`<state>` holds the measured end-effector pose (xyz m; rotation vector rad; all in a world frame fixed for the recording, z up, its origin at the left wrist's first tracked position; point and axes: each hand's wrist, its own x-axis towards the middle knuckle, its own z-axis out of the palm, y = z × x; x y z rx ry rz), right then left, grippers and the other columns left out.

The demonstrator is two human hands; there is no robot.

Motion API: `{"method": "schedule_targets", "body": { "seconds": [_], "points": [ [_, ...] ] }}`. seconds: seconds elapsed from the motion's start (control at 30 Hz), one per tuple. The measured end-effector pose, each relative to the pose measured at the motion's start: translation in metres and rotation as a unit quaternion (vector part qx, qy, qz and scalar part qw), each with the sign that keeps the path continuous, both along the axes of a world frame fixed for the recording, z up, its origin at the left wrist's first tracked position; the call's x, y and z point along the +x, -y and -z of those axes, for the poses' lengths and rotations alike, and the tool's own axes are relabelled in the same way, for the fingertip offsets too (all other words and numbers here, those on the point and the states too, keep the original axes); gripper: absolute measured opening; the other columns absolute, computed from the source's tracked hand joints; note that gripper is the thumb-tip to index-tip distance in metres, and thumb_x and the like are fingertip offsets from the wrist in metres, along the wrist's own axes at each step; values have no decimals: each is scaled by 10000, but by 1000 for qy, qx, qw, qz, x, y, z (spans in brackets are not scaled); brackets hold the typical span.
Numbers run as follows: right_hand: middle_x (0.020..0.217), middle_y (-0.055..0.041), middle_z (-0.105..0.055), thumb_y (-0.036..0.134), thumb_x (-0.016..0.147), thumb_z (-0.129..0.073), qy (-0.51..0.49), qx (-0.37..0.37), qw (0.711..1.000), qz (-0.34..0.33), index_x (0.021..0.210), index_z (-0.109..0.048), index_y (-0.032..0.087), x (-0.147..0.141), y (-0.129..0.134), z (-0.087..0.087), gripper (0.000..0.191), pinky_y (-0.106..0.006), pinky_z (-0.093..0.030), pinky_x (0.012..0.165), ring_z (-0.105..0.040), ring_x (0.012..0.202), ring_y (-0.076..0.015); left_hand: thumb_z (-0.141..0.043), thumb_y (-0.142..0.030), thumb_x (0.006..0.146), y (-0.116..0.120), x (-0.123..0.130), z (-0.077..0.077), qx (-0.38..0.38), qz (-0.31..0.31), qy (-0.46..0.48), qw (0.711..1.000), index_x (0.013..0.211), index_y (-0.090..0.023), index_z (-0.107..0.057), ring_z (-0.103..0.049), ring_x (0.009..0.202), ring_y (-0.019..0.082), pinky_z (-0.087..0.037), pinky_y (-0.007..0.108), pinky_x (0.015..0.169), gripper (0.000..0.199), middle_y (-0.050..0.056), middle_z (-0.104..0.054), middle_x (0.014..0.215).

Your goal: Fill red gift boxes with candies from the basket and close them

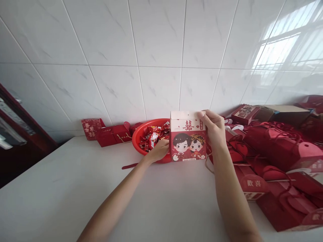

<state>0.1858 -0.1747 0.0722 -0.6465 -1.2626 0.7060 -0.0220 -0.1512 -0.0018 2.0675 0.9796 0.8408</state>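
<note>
My right hand [214, 129] is closed on the upper right edge of a red and white candy gift box [188, 144], thumb in front. The box is upright, its printed front with two cartoon figures facing me. A piece of twine [208, 164] hangs by its lower right side. My left hand [159, 150] reaches to the box's left edge, in front of a red plastic basket [136, 143]. Its fingertips are hidden by the box, so I cannot tell whether they grip it. Wrapped candies [153, 138] lie in the basket, which the box partly covers.
Many red gift boxes [270, 144] are piled along the right side of the white table [75, 191]. Several more red boxes [111, 134] stand against the tiled wall [158, 87] at left. A flat red strip [130, 166] lies by the basket.
</note>
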Motion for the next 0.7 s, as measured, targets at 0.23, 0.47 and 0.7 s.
{"method": "schedule_targets", "body": {
  "seconds": [0.23, 0.47, 0.7],
  "points": [
    [566, 54, -402, 455, 827, -728, -72, 12, 997, 40, 676, -583, 207, -4, -10, 7, 325, -227, -270, 438, -330, 490, -90, -540, -426, 904, 8, 1, -3, 69, 0, -96, 993, 1135, -262, -720, -641, 1182, 278, -498, 360, 1028, 336, 15, -716, 1253],
    [561, 54, -398, 548, 826, -683, -12, 14, 996, 92, 653, -515, 209, -13, -20, 5, 416, -226, -325, 453, -361, 509, -95, -532, -439, 916, 4, 3, 2, 99, 9, -120, 988, 1026, -241, -750, -684, 1081, 267, -527, 363, 950, 314, 21, -759, 1134],
    [618, 32, -489, 363, 930, -620, 79, 63, 975, 200, 692, -543, 204, 35, -45, -53, 296, -219, -340, 462, -411, 513, -84, -570, -439, 898, 2, 2, 3, 87, 12, -111, 990, 984, -226, -762, -706, 999, 237, -543, 319, 867, 300, 28, -776, 1056]
  ]
}}
